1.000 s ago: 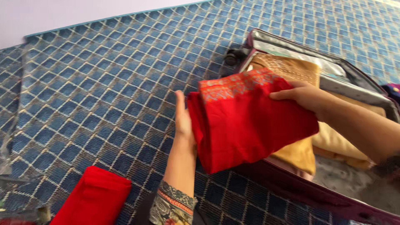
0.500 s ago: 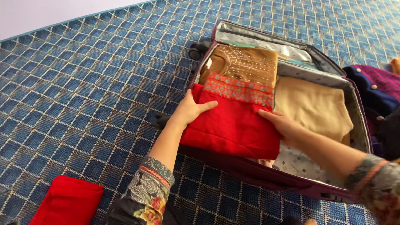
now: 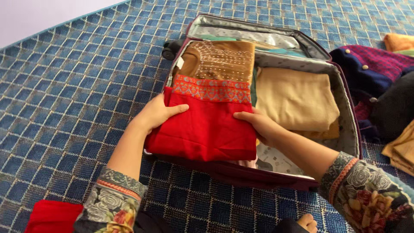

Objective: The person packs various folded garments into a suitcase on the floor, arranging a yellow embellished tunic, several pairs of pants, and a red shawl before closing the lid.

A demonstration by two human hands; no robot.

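A folded red garment (image 3: 207, 127) with an orange patterned border lies in the near left part of an open maroon suitcase (image 3: 258, 177). My left hand (image 3: 155, 114) grips its left edge, thumb on top. My right hand (image 3: 261, 125) holds its right edge. Behind it in the suitcase lies a brown embroidered garment (image 3: 220, 60), and to the right a stack of folded beige clothes (image 3: 295, 97).
The suitcase lies on a blue checked mat (image 3: 73, 99). Another folded red cloth (image 3: 51, 215) sits at the near left. A pile of dark, purple and orange clothes (image 3: 379, 82) lies right of the suitcase. A pale wall edge (image 3: 39, 17) borders the mat far left.
Both hands carried the red garment from above the mat over the suitcase edge and set it down inside, in front of the brown garment. The view shifted right.
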